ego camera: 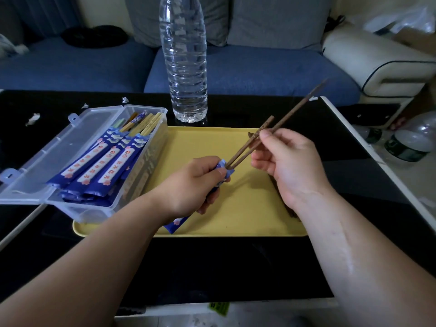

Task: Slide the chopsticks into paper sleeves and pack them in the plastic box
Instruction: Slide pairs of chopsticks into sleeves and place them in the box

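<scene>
Pair of dark brown chopsticks (283, 118) up in the air over a yellow tray (247, 208), tilted away and to the right, lower ends just inside the mouth of a blue paper sleeve (176, 225), most of their length outside it, one reaching further up than the other. Sleeve gripped in the left hand (191, 185), fingers curled round it, thumb pressed on it near the mouth, lower end poking out below the hand near the tray's front edge. Chopsticks pinched partway up between thumb and fingertips of the right hand (287, 161); unclear whether both sticks or only the longer one in that pinch. Under the right wrist, a few more bare chopsticks (291, 212) flat on the tray, mostly hidden; another dark end at the tray's far rim, behind the held pair. Overlapping the tray's left edge, a clear plastic box (139, 182), lid (54, 149) hinged open to the left and lying flat. Inside, several sleeved chopsticks (111, 166) side by side, blue sleeves with white bands and pink flowers, pale wooden and patterned tops sticking out at the far end. Tray on a glossy black table (212, 267). Just beyond the tray's far edge, a tall clear water bottle (185, 67), upright. White paper scraps (33, 119) on the table left of the box. Behind the table, a blue sofa (259, 67) with grey cushions. Off to the right on the floor, clear bottles (410, 140).
</scene>
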